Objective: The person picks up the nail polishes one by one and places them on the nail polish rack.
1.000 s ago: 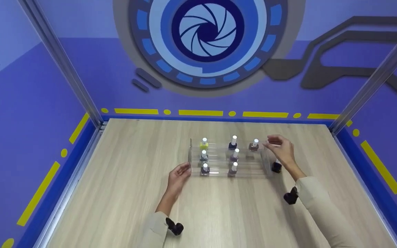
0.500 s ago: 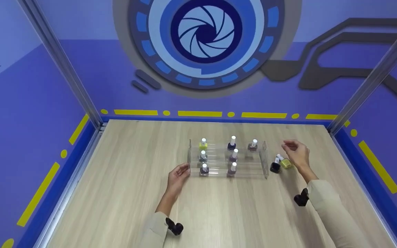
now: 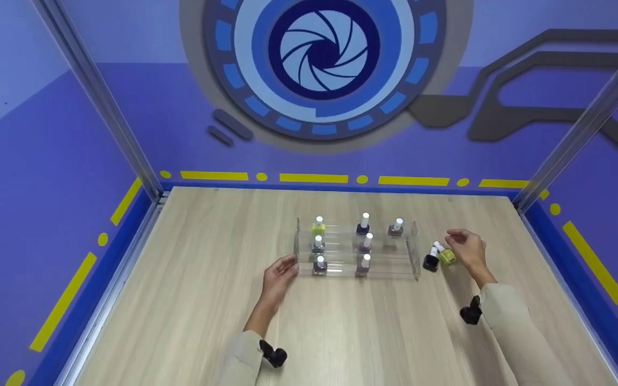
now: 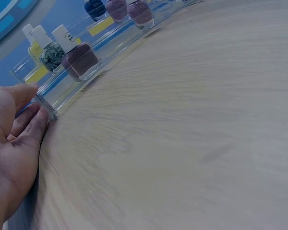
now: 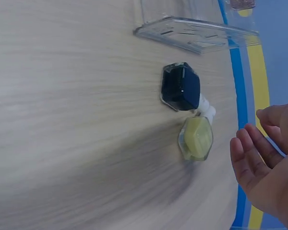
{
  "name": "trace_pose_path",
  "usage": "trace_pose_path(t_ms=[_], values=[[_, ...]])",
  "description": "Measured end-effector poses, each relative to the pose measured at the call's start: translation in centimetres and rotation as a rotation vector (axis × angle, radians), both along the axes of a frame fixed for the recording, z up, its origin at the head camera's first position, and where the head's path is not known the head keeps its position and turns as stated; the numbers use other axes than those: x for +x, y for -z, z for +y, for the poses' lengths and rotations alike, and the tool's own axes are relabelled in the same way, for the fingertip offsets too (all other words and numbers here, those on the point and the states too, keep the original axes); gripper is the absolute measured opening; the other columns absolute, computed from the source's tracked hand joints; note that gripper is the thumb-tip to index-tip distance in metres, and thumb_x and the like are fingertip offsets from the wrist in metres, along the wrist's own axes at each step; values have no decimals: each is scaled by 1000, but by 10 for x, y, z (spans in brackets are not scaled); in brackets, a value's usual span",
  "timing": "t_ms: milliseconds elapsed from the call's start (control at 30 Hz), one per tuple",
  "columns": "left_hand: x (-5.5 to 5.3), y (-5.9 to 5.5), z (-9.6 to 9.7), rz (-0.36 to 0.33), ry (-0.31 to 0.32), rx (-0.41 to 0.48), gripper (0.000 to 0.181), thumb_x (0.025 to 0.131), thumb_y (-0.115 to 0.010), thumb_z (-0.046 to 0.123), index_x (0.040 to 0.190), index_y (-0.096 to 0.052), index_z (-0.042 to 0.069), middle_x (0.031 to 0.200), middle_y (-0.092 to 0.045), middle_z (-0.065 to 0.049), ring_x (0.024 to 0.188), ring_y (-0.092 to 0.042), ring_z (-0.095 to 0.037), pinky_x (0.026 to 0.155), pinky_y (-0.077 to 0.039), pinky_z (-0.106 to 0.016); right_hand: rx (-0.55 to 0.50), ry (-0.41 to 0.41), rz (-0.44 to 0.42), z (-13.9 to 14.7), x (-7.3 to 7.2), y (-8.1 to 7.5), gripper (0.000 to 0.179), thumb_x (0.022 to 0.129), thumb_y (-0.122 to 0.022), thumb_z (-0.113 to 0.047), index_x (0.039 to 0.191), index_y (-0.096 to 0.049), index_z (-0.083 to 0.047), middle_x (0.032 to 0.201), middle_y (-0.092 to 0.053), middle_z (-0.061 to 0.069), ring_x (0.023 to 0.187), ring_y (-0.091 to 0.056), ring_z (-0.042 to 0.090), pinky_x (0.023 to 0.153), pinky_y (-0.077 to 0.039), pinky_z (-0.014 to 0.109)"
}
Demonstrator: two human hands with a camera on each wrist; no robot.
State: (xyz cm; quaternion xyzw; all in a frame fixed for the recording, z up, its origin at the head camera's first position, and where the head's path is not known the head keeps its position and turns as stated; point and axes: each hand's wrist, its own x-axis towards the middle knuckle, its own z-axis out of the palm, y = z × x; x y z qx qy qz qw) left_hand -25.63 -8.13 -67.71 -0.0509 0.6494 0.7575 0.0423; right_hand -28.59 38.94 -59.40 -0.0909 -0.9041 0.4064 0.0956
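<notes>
A clear acrylic rack point(image 3: 389, 265) with three tiers stands on the wooden table, bearing several white-capped nail polish bottles. My left hand point(image 3: 278, 279) holds the rack's left end, thumb and fingers at the end panel point(image 4: 47, 106). To the right of the rack, a black nail polish bottle point(image 3: 431, 262) and a yellow nail polish bottle point(image 3: 447, 257) lie tilted, their caps close together. My right hand point(image 3: 468, 251) hovers just beyond the yellow bottle, fingers loosely bent, with nothing in them. In the right wrist view its fingers point(image 5: 252, 148) are apart from both bottles.
On the rack's top tier are a yellow bottle point(image 3: 318, 227), a dark blue bottle point(image 3: 362, 229) and a mauve-brown bottle point(image 3: 396, 229). The lower tiers each carry two bottles, at the left and middle. Blue panels point(image 3: 309, 161) enclose the table's back and sides.
My right hand has moved from the rack's right end to the right, then slightly nearer. The yellow bottle beside the black one has come into view. The left hand stays put.
</notes>
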Motion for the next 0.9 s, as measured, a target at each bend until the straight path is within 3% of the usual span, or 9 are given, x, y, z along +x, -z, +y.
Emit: trace_pose_path(t_ms=[100, 167, 267, 367, 667, 900], values=[[0, -1, -1, -3, -2, 3, 40, 99, -66, 9, 136, -59, -2, 144, -59, -21, 134, -58, -30, 108, -54, -27, 13, -18, -4, -4, -2, 6, 29, 100, -63, -8, 121, -67, 10, 117, -71, 31, 98, -71, 29, 69, -44, 3], [0, 0, -1, 1, -1, -9, 41, 99, -66, 10, 137, -58, -3, 145, -59, -22, 135, -58, -31, 109, -54, -27, 25, -27, -21, -6, -3, 10, 30, 100, -61, -8, 122, -66, 11, 118, -70, 31, 106, -69, 40, 75, -51, 11], [0, 0, -1, -6, 11, 10, 43, 99, -66, 12, 138, -56, -3, 147, -57, -22, 137, -56, -31, 110, -53, -28, 44, -31, -48, -9, -3, 16, 32, 101, -59, -10, 124, -65, 11, 122, -68, 32, 113, -65, 45, 87, -59, 34], [-1, 1, -1, -23, 23, 31, 45, 99, -67, 14, 140, -55, -2, 149, -55, -21, 139, -55, -31, 110, -53, -28, 59, -30, -61, -12, -4, 22, 32, 101, -58, -9, 124, -65, 11, 122, -67, 33, 113, -64, 45, 93, -57, 51], [-1, 1, -2, -12, 21, 7, 43, 99, -66, 14, 139, -56, -2, 148, -57, -20, 139, -54, -32, 112, -52, -28, 71, 3, -63, -14, -3, 32, 28, 99, -58, -5, 120, -66, 10, 116, -70, 30, 106, -68, 40, 83, -56, 37], [-1, 1, -1, -7, 11, 6, 43, 99, -67, 12, 138, -57, -2, 147, -57, -21, 138, -55, -33, 110, -53, -29, 71, 9, -115, -12, 0, 38, 30, 98, -61, -10, 119, -66, 10, 117, -69, 30, 107, -67, 41, 87, -56, 45]])
